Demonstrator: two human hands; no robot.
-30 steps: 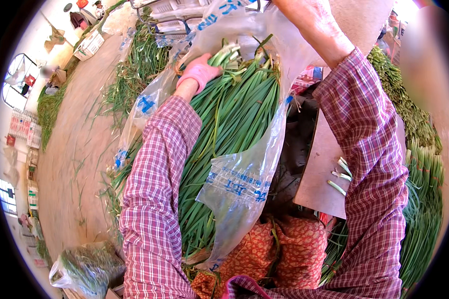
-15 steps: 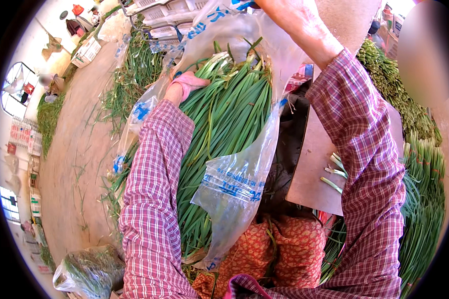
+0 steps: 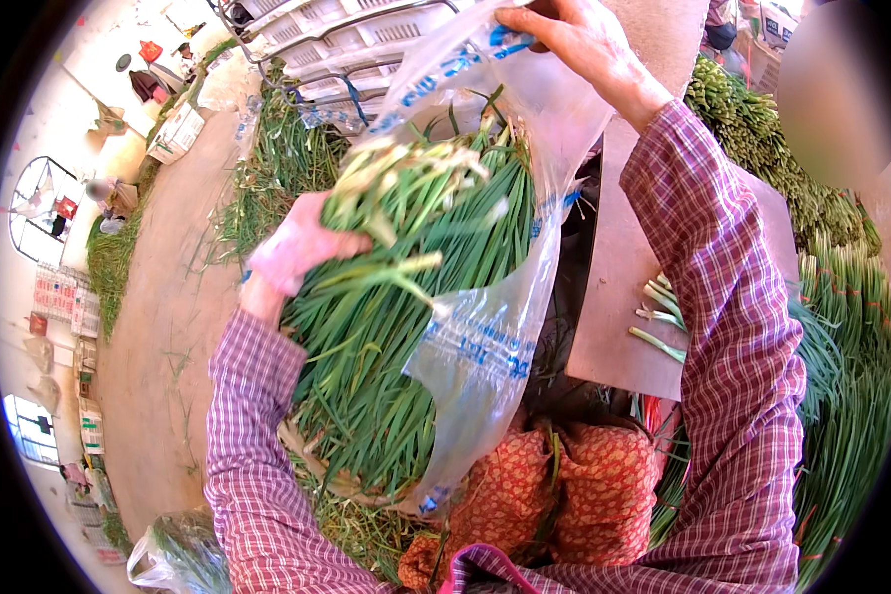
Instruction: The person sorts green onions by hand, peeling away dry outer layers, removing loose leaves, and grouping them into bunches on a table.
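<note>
My left hand (image 3: 302, 243), in a pink glove, is closed around a bunch of scallions (image 3: 401, 178) with pale root ends and long green leaves. The bunch is lifted and smeared by motion, above more scallions (image 3: 465, 238) lying in a clear plastic bag (image 3: 480, 346) with blue print. At the far side, my right hand (image 3: 574, 40) pinches the bag's raised edge between thumb and fingers. The bag's near left side is hidden under the leaves.
White plastic crates (image 3: 337, 45) stand beyond the bag. A board (image 3: 619, 327) on the right bears several cut stalks (image 3: 663, 312). Bundled greens (image 3: 846, 396) are stacked at far right. Loose greens (image 3: 287, 148) lie on the floor at left. Red patterned cloth (image 3: 554, 495) covers my lap.
My left hand has drawn a bunch of scallions toward me and to the left, raising it off the others. My right hand still holds the bag's edge, now slightly lower.
</note>
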